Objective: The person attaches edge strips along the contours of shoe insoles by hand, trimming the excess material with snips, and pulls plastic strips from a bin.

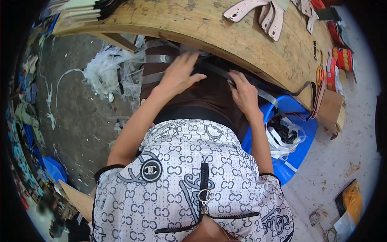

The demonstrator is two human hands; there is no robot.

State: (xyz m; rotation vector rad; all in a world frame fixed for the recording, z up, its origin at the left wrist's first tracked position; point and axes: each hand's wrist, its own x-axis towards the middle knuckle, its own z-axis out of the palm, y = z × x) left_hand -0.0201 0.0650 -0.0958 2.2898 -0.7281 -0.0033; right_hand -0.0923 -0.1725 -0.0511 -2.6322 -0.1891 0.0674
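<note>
My left hand (180, 76) hovers over my brown-clad lap (197, 94), slightly blurred, its thumb stretched away from the fingers and nothing visible in it. Beside it, several grey strips (157, 59) lie across my left thigh. Under the table's edge, my right hand (246, 93) has bent fingers that appear closed on a narrow grey strip (217, 70). That strip runs from between my hands to the right hand and shows again beyond it, over a blue plastic tub (278, 171). A small dark spot by the right thumb is too small to name.
Above my lap juts the wooden table (185, 20), bearing pale pink cut pieces (276, 20) and a stack of pale sheets (78, 14). Tangled whitish strips (102, 70) hang at left. White and black strips (284, 135) fill the tub; a cardboard box (330, 109) stands beyond.
</note>
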